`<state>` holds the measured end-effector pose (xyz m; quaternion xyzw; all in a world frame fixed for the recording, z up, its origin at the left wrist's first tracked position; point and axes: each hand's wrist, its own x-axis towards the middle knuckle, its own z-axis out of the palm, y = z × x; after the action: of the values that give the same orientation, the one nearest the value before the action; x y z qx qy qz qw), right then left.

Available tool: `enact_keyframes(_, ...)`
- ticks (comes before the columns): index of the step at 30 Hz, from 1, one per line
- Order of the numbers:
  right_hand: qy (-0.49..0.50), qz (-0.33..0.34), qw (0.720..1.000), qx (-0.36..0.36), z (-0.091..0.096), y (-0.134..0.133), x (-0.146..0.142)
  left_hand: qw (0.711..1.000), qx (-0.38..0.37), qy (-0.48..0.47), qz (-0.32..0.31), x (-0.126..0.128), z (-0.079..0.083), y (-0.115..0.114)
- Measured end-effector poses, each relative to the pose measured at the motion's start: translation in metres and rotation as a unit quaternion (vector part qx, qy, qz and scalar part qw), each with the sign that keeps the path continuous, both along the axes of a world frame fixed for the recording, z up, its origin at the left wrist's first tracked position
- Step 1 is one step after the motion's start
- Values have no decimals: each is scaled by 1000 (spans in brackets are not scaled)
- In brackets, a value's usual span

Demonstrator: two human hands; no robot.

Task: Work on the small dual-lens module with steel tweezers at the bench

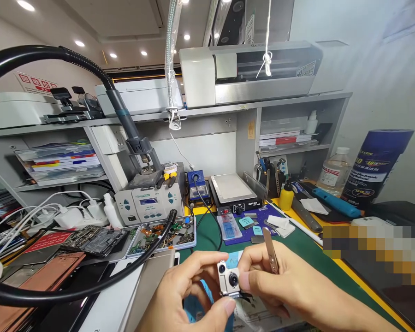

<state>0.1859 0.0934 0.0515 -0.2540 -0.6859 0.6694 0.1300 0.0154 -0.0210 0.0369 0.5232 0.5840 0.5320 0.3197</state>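
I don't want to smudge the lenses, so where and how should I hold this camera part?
Probably pinch the camera part by its top and bottom edges, your left hand coming from the left. The lenses sit on the face toward you, so an edge grip should clear them; the dark strip at lower right suggests avoiding that corner.

Ceiling spotlights (79,44) bright; edges stretched; lower right pixelated; right wall (376,83) seemingly hazy.
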Motion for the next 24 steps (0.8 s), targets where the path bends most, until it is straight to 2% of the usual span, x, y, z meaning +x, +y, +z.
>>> enact_keyframes(4,4,3,1000,-22,2,-1,-1,991,66,105,-40,-10,-1,-2)
enact_keyframes(10,8,1,998,-55,5,-2,-1,953,170,247,-33,-17,-1,-3)
enact_keyframes(19,9,3,999,-51,6,-3,0,949,182,256,-37,-19,-3,0)
enact_keyframes(24,8,8,999,-42,3,-2,1,975,112,191,-26,-19,-4,0)
